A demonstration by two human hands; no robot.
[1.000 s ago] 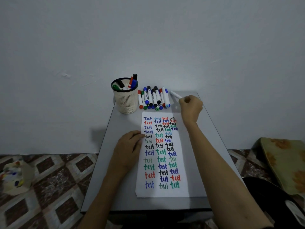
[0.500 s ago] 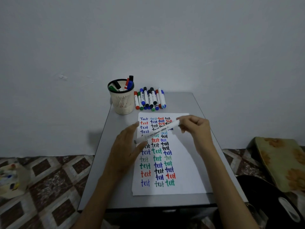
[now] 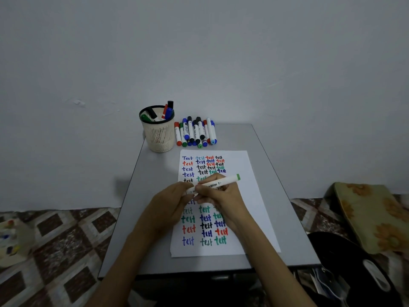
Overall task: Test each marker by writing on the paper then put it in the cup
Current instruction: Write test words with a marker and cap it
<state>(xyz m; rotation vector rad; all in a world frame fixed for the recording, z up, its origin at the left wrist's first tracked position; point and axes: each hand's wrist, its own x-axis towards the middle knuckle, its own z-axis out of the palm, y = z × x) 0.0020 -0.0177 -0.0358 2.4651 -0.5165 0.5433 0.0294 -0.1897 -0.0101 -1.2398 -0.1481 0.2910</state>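
The right hand (image 3: 221, 201) is closed around the barrel of a white marker (image 3: 218, 183), with the fingers curled over it from the near side. The left hand (image 3: 170, 202) is pinched onto the same marker at its lower-left end, and that end is hidden under the fingertips, so it cannot be told whether a cap is on or already loose.

The marker's long axis runs from lower left to upper right. The green-tipped end (image 3: 238, 177) is left free beyond the right hand and points toward the far right. The two hands are set just beside each other along this line, the left at one end and the right at the middle.

The step in hand is judged to be uncapping. If so, the pull is best made along that axis, with the left hand drawn down and to the left while the barrel is kept fixed by the right.

The marker is held above the middle rows of the paper (image 3: 252, 218), where bare space remains in the right-hand column. Beyond it, at the far edge of the surface (image 3: 155, 171), the cup (image 3: 158, 135) stands to the left, well apart from the hands, and the untested markers (image 3: 195, 131) lie just beside it.
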